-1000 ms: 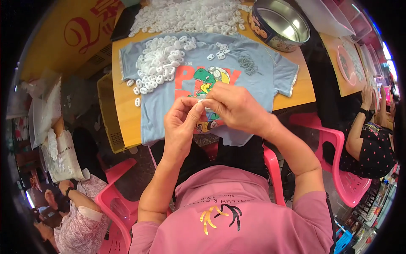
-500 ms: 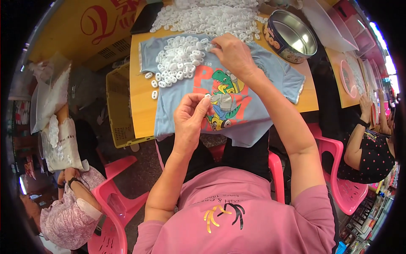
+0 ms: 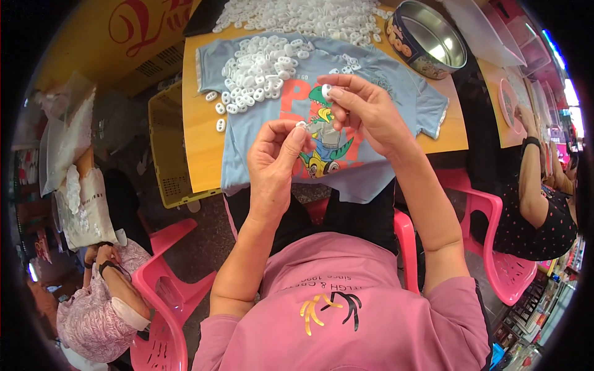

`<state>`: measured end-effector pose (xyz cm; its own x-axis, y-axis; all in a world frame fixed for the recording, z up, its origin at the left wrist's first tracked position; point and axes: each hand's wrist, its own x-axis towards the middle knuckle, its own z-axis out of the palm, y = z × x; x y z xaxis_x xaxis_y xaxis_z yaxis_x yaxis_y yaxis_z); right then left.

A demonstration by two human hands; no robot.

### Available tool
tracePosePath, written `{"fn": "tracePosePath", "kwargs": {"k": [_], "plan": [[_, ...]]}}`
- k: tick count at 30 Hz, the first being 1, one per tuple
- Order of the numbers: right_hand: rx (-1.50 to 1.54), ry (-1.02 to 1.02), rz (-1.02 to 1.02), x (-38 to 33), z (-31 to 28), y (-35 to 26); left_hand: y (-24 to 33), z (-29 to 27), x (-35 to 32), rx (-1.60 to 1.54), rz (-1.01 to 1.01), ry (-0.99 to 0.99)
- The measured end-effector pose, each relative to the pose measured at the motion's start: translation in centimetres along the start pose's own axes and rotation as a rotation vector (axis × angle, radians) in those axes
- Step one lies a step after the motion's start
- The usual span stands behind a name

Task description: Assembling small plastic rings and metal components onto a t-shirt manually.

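Note:
Over a light blue T-shirt (image 3: 244,157) with a dinosaur print, both my hands are raised close together. My left hand (image 3: 272,161) pinches a small white plastic piece (image 3: 301,124) between thumb and forefinger; the fingers partly cover it. Just right of it and a little farther away, my right hand (image 3: 377,117) grips a white oval piece (image 3: 327,91) by thumb and forefinger. The two pieces are apart. A pile of white two-holed oval pieces (image 3: 257,74) lies on the shirt's far left part. A smaller cluster of white pieces (image 3: 349,62) sits beyond my right hand.
A large heap of white pieces (image 3: 303,15) covers the table's far side. A round open tin (image 3: 405,46) stands at the far right of the yellow table (image 3: 201,157). A yellow crate (image 3: 170,148) is left of the table. Other people sit at both sides on pink chairs (image 3: 167,272).
My right hand has come back from the far edge of the pile toward my left hand, now with a white oval piece in it. My left hand keeps its pinch.

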<state>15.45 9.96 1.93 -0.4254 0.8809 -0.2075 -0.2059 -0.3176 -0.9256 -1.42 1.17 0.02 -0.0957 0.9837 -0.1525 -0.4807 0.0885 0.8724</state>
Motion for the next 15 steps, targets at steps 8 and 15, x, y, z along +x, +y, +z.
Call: {"fn": "tracePosePath", "kwargs": {"k": [8,15], "plan": [[0.085,0.043,-0.046,-2.6,0.9,1.0,-0.4,1.2,0.0,-0.029,0.142,-0.063],[-0.054,0.137,-0.154,-4.0,1.4,1.6,-0.4,1.7,-0.3,-0.039,0.123,-0.067]]}}
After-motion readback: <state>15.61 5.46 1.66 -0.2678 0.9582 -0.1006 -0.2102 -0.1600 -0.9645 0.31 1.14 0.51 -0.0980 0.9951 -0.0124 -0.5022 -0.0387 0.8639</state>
